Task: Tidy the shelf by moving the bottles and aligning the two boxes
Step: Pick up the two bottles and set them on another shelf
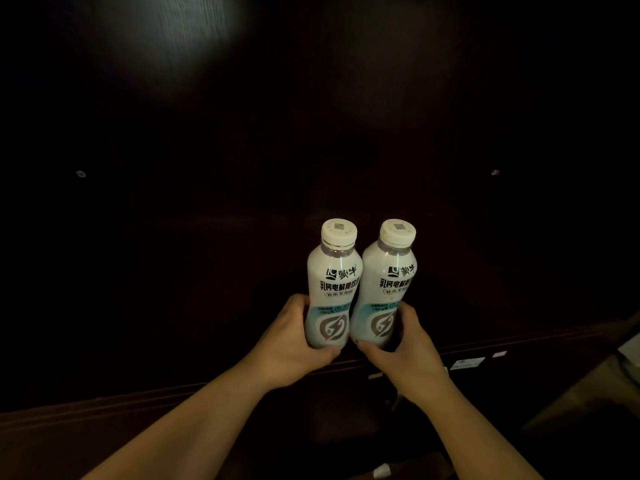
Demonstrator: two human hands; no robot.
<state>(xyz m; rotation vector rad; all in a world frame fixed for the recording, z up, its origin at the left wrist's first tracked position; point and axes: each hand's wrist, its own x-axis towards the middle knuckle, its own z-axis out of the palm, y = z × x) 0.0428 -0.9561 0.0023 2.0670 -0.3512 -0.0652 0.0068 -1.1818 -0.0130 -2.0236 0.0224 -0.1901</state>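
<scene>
Both bare forearms reach forward and upward from the bottom edge of the view, converging toward the middle, the left from lower left and the right from lower right. The left hand (291, 341) is curled around something at its lower part, thumb wrapped across the near side and fingers hidden behind. The right hand (407, 344) mirrors it just beside, thumb pointing inward toward the left hand, fingers closed round the far side, both wrists roughly level and slightly bent back.
</scene>
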